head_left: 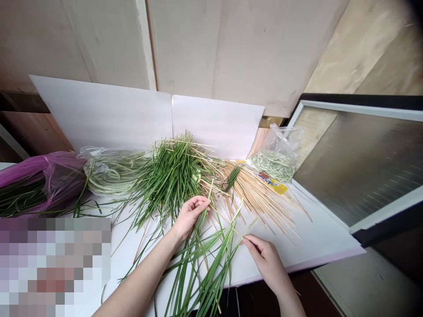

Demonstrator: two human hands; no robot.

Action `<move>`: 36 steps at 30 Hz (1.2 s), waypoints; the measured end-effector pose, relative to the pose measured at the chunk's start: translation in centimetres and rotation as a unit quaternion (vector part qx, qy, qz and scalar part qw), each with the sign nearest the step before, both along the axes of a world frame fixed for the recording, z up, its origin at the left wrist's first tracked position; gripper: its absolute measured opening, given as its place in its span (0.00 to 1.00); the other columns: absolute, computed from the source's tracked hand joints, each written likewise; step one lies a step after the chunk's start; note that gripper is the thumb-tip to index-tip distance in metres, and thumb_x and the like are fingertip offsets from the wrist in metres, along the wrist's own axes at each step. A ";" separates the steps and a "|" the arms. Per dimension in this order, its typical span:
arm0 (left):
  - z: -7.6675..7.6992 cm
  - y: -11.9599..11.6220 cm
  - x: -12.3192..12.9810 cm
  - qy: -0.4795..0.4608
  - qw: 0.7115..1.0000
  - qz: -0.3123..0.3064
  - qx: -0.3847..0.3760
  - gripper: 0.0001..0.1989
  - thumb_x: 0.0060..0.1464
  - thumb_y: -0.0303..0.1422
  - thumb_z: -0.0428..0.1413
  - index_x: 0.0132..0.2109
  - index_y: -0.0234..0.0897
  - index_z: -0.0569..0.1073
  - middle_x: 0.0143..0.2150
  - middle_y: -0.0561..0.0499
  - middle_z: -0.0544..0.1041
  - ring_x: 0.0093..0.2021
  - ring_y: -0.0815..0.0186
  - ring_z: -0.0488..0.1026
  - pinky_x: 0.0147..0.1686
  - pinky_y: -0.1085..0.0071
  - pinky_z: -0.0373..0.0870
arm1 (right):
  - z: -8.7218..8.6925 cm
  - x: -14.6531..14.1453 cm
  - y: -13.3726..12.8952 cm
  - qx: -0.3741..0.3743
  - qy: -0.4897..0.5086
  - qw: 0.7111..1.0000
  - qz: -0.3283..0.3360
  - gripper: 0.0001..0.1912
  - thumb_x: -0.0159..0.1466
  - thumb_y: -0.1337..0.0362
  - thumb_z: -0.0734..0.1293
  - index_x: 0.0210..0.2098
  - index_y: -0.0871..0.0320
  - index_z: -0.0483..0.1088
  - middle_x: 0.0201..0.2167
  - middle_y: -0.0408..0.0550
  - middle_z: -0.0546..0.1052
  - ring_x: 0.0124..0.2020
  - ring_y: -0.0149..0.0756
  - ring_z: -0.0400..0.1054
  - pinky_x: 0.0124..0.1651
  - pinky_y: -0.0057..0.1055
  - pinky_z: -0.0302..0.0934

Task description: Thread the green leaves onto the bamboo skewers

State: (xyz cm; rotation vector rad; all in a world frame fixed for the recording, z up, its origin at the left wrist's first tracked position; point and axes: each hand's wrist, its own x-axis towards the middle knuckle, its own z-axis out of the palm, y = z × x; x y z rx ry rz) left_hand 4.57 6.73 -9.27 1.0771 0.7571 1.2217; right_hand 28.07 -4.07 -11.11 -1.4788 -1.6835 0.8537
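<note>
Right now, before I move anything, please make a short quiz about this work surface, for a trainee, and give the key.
1. True or false: the purple plastic bag lies to the left of the pile of long green leaves.
2. Which is closest to the left hand? A: the purple plastic bag. B: the pile of long green leaves. C: the clear plastic bag.
3. Fill the gap: the packet beside the fan of thin wooden sticks is mostly ____.

Key: 1 true; 2 B; 3 yellow.
</note>
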 end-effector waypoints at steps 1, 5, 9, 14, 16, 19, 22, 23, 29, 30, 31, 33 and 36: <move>-0.2 0.1 -0.1 0.000 1.000 -0.002 -0.005 0.13 0.49 0.39 0.66 0.39 0.36 0.78 0.33 0.52 0.76 0.35 0.70 0.69 0.41 0.75 0.63 | 0.0 0.0 0.0 -0.003 0.002 1.000 0.000 0.19 0.70 0.50 0.57 0.28 0.55 0.62 0.23 0.39 0.55 0.25 0.34 0.50 0.29 0.29 0.47; -0.8 0.2 -0.4 0.011 1.000 -0.004 -0.003 0.12 0.50 0.38 0.66 0.40 0.36 0.80 0.35 0.51 0.77 0.36 0.69 0.71 0.42 0.74 0.64 | 0.1 0.0 0.0 -0.012 0.016 1.000 0.001 0.19 0.71 0.51 0.57 0.28 0.55 0.61 0.24 0.39 0.53 0.26 0.34 0.48 0.30 0.30 0.45; -0.8 0.2 -0.5 0.006 1.000 -0.001 0.005 0.11 0.50 0.38 0.66 0.39 0.36 0.80 0.36 0.50 0.77 0.37 0.69 0.71 0.43 0.73 0.64 | 0.5 -0.3 -0.1 -0.019 0.024 1.000 0.000 0.19 0.71 0.51 0.58 0.28 0.55 0.60 0.24 0.39 0.53 0.26 0.34 0.48 0.30 0.29 0.46; -0.5 0.1 -0.4 -0.009 1.000 -0.002 -0.008 0.10 0.50 0.37 0.66 0.37 0.35 0.80 0.35 0.51 0.77 0.35 0.70 0.70 0.41 0.74 0.64 | 0.4 -0.3 0.0 -0.016 0.019 1.000 -0.005 0.19 0.71 0.52 0.58 0.28 0.55 0.61 0.24 0.39 0.54 0.26 0.34 0.49 0.29 0.29 0.47; -0.4 0.1 -0.4 -0.017 1.000 -0.003 -0.014 0.10 0.49 0.37 0.66 0.36 0.35 0.80 0.34 0.51 0.77 0.34 0.71 0.69 0.40 0.74 0.64 | 0.2 -0.3 0.0 -0.010 0.016 1.000 -0.005 0.18 0.71 0.53 0.58 0.28 0.55 0.62 0.24 0.39 0.55 0.26 0.34 0.50 0.29 0.28 0.48; -0.4 0.1 -0.4 -0.015 1.000 -0.006 -0.015 0.10 0.49 0.37 0.66 0.37 0.35 0.80 0.34 0.50 0.77 0.33 0.71 0.69 0.40 0.74 0.64 | 0.1 -0.2 0.0 -0.003 0.013 1.000 -0.006 0.17 0.71 0.55 0.59 0.28 0.55 0.62 0.23 0.40 0.56 0.26 0.34 0.51 0.29 0.27 0.50; -0.4 0.1 -0.3 -0.005 1.000 -0.007 -0.017 0.10 0.49 0.36 0.67 0.37 0.35 0.80 0.35 0.50 0.77 0.35 0.70 0.70 0.42 0.73 0.65 | 0.2 -0.3 0.1 -0.007 0.015 1.000 -0.004 0.17 0.71 0.55 0.59 0.28 0.56 0.63 0.24 0.40 0.57 0.26 0.34 0.52 0.29 0.27 0.51; -0.3 0.0 -0.3 -0.003 1.000 -0.006 -0.019 0.10 0.49 0.36 0.67 0.36 0.35 0.80 0.35 0.50 0.78 0.35 0.70 0.70 0.42 0.73 0.65 | 0.2 -0.3 0.1 -0.009 0.016 1.000 -0.004 0.17 0.71 0.54 0.59 0.28 0.56 0.63 0.24 0.40 0.57 0.26 0.34 0.51 0.29 0.27 0.50; -0.3 -0.1 -0.5 0.006 1.000 -0.002 -0.030 0.10 0.47 0.36 0.68 0.34 0.35 0.81 0.33 0.50 0.79 0.35 0.69 0.72 0.43 0.72 0.65 | 0.5 -0.3 -0.2 -0.021 0.017 1.000 -0.005 0.18 0.71 0.54 0.59 0.27 0.56 0.62 0.24 0.39 0.55 0.26 0.34 0.51 0.29 0.28 0.48; -0.3 -0.1 -0.5 0.010 0.999 -0.002 -0.032 0.10 0.46 0.36 0.68 0.34 0.35 0.81 0.33 0.50 0.79 0.35 0.69 0.72 0.43 0.72 0.65 | 0.5 -0.3 -0.3 -0.021 0.016 1.000 -0.005 0.18 0.71 0.54 0.59 0.27 0.56 0.61 0.24 0.39 0.55 0.26 0.34 0.51 0.29 0.28 0.48; -0.3 -0.1 -0.5 0.014 0.999 -0.002 -0.033 0.10 0.46 0.36 0.68 0.33 0.34 0.81 0.32 0.50 0.79 0.34 0.69 0.72 0.43 0.72 0.65 | 0.5 -0.3 -0.3 -0.019 0.015 1.000 -0.004 0.18 0.71 0.54 0.59 0.27 0.56 0.61 0.24 0.39 0.55 0.26 0.34 0.50 0.29 0.28 0.48; -0.2 -0.1 -0.5 0.019 0.999 -0.004 -0.037 0.10 0.45 0.36 0.68 0.32 0.34 0.81 0.31 0.50 0.80 0.33 0.69 0.72 0.43 0.71 0.66 | 0.5 -0.2 -0.3 -0.013 0.010 1.000 -0.003 0.18 0.71 0.54 0.59 0.27 0.56 0.61 0.24 0.39 0.55 0.26 0.33 0.50 0.28 0.28 0.48; -0.1 -0.1 -0.5 0.013 0.999 -0.010 -0.048 0.10 0.45 0.37 0.69 0.32 0.35 0.82 0.31 0.49 0.80 0.33 0.69 0.73 0.42 0.71 0.67 | 0.2 -0.3 -0.2 -0.001 -0.001 1.000 -0.004 0.17 0.71 0.55 0.59 0.27 0.56 0.62 0.23 0.39 0.56 0.26 0.33 0.51 0.27 0.27 0.47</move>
